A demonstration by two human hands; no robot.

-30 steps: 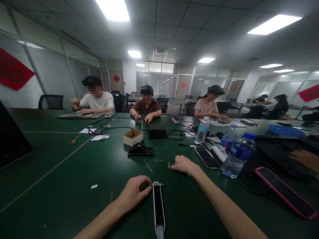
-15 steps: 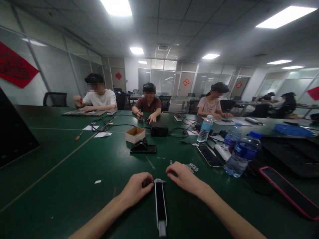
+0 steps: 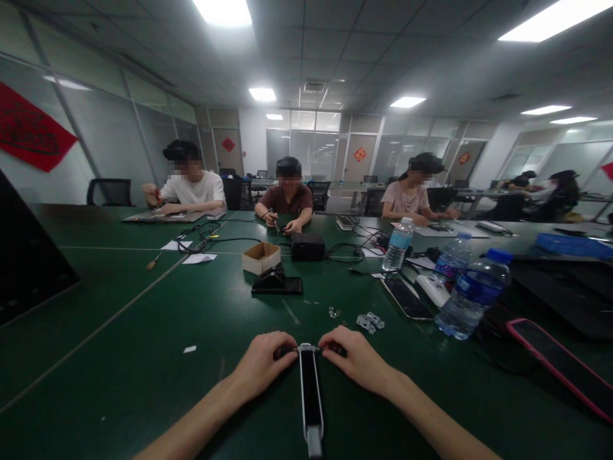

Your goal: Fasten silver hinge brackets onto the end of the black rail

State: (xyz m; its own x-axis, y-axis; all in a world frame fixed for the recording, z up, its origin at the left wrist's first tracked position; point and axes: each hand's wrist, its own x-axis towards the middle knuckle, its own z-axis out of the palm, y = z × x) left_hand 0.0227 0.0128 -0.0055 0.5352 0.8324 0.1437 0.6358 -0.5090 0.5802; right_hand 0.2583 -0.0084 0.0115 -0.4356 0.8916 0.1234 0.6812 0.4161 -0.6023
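Observation:
A long, narrow device (image 3: 310, 390) with a black face and pale edges lies before me, its far end between my two hands. A thin metal rod (image 3: 313, 349) runs crosswise through that far end. My left hand (image 3: 263, 363) is closed, fingertips pinching the rod's left end. On the other side, my right hand (image 3: 358, 359) pinches at the rod's right end; what exactly lies under its fingertips is too small to make out. Beyond the right hand are several small rings (image 3: 334, 312) and a little pile of grey metal pieces (image 3: 370, 322).
A black stand (image 3: 276, 281), an open cardboard box (image 3: 261, 258) and a black box (image 3: 308, 247) stand farther out. Water bottles (image 3: 474, 297), a phone (image 3: 406, 298) and a pink-edged phone (image 3: 560, 364) are at right. Several people sit across the table (image 3: 158, 370).
My right hand has come back from near the small metal pieces to the rod's right end, uncovering the rings and the pile. My left hand stays at the rod's left end.

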